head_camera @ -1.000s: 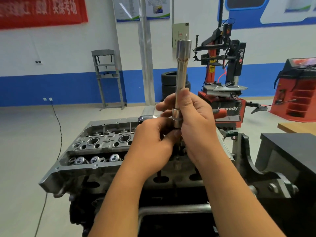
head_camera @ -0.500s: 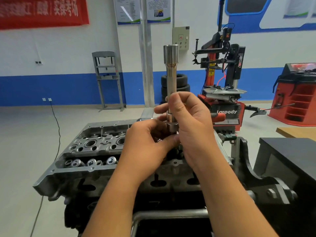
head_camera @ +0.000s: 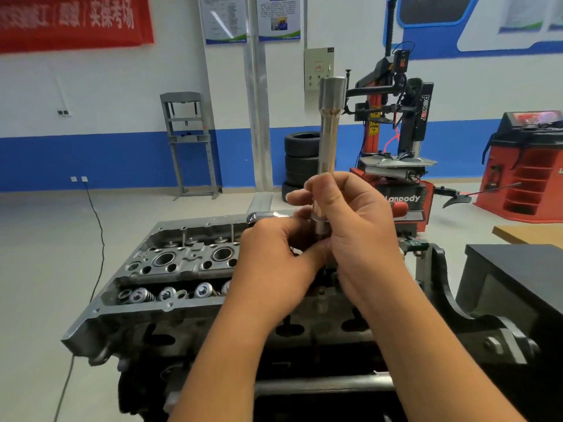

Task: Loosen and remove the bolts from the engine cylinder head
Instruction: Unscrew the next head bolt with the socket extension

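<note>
Behind you stands a tyre changer (head_camera: 396, 141); below your hands sits the cylinder head (head_camera: 170, 278) on its stand. Your right hand (head_camera: 356, 236) is wrapped around the long socket extension (head_camera: 328, 141), held upright, probably so it can be joined. Your left hand (head_camera: 274, 266) pinches its lower end; any bolt there is hidden

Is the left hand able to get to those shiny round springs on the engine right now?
Probably yes: the springs lie uncovered just beside the left hand, but it is busy at the long socket.
</note>
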